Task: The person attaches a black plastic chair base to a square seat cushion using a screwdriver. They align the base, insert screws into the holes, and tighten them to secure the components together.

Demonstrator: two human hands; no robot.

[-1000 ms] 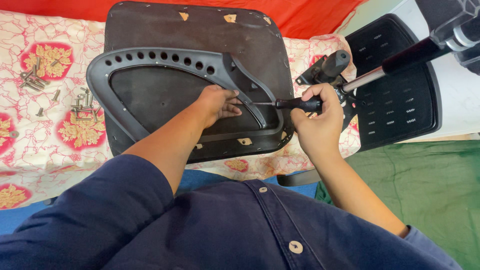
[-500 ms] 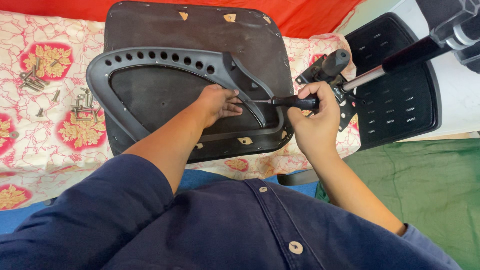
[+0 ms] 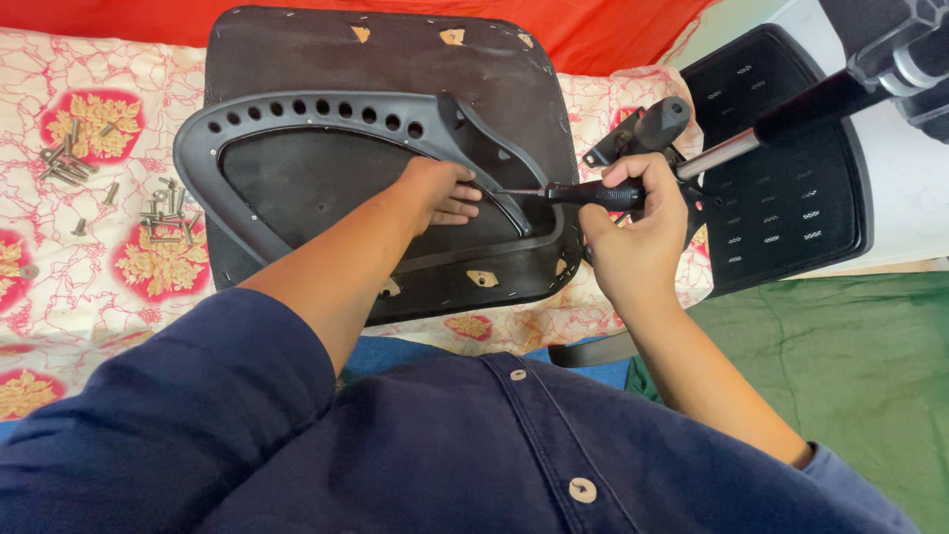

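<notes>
Chair seat base [image 3: 395, 59], one broad black panel turned underside up, lies flat on the patterned cloth [image 3: 59, 287] and fills the far middle of the scene, with a few tan patches showing on its dark covering. On top of it rests one curved black plastic frame [image 3: 297, 109], a loop with a row of round holes along its far edge, about ten as far as they can be counted, and a raised arm running down toward the near right. To the right sits one black perforated backrest [image 3: 791, 188], with a black and silver gas cylinder [image 3: 781, 124] crossing over it toward the far right corner. A green mat [image 3: 850, 366] covers the floor at the near right, and a red cloth [image 3: 119, 20] runs along the far edge.

Two hands work at the middle. The left hand [image 3: 440, 193] lies on the seat base inside the frame's loop, fingers loosely curled and pressing beside the frame's arm; whether it pinches anything small cannot be told. The right hand [image 3: 633, 232] is closed in a full fist around the black handle of one screwdriver [image 3: 573, 194], whose thin metal shaft points left, its tip meeting the frame's arm just beside the left fingers.

Smallest of all, loose metal bolts [image 3: 163, 213] lie scattered on the cloth at the far left in two rough clusters, well over a dozen, too jumbled to count exactly.
</notes>
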